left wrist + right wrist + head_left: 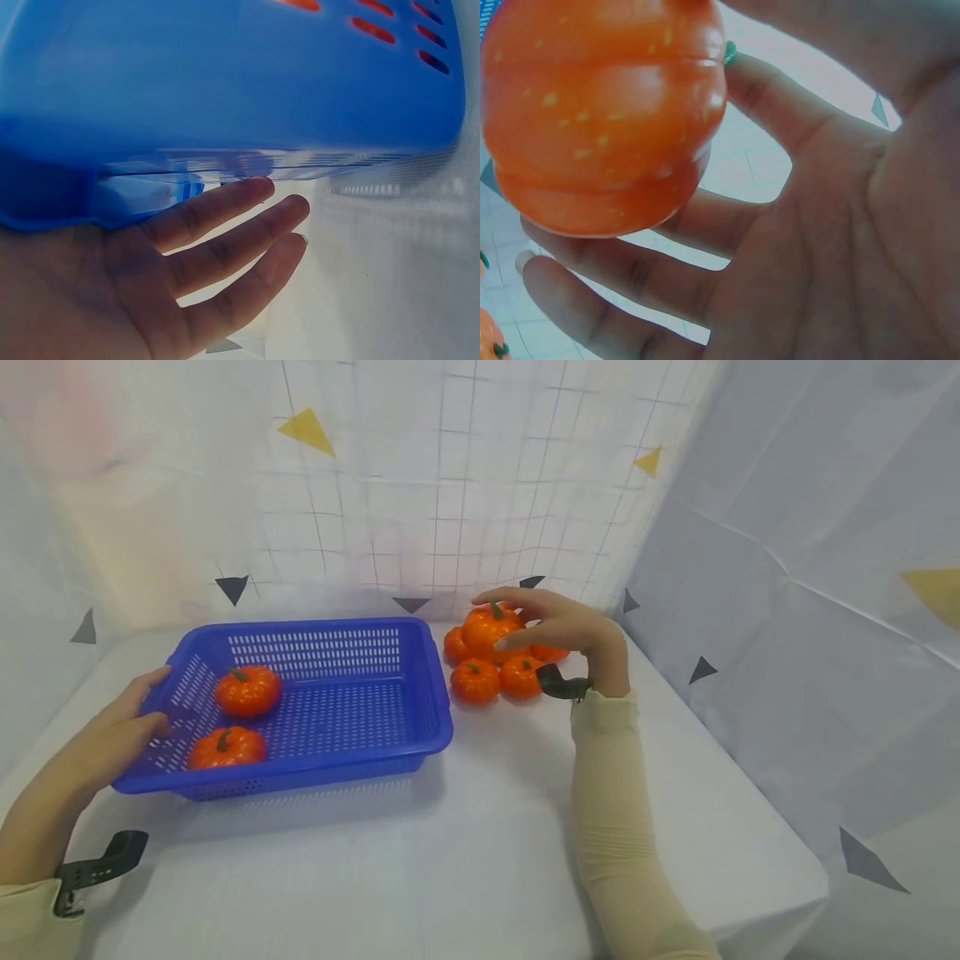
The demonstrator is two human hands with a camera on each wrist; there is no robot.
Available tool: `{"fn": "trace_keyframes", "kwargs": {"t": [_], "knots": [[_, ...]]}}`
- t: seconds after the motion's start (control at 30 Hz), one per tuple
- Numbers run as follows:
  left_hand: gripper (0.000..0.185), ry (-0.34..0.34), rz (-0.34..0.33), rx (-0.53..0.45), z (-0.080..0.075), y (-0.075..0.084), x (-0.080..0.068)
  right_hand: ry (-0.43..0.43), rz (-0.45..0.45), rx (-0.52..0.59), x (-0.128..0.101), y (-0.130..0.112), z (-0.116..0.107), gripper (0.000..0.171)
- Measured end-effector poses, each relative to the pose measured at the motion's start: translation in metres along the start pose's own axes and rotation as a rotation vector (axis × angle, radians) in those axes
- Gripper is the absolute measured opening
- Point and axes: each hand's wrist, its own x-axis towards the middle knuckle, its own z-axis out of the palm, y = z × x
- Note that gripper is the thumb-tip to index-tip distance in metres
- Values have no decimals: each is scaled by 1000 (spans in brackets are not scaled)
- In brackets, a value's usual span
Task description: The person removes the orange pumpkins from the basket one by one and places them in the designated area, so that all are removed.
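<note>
One held pumpkin [483,631], stem [496,609] pointing up.

Free room before clustered pumpkins [475,685], blue basket [337,757] blocking left

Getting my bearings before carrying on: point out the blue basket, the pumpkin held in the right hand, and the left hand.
Blue basket [345,714]: head view, on its bare floor.
Held pumpkin [604,120]: right wrist view, on its glossy side.
Left hand [114,739]: head view, on its back.
</note>
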Motion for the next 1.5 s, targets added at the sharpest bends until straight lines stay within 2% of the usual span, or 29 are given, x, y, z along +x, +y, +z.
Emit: {"fn": "trace_keyframes", "kwargs": {"t": [0.43, 0.83, 1.13, 1.5], "knots": [[75, 13, -26, 3, 3, -1, -1, 60, 182, 7, -15, 28, -20, 62], [76, 11, -24, 6, 2, 1, 0, 141, 274, 24, -27, 62, -27, 63], [76, 24, -24, 3, 0, 2, 1, 220, 356, -22, -28, 86, -25, 67], [75, 18, -19, 16, -1, 0, 0, 240, 393, 71, -35, 107, -23, 65]]}}
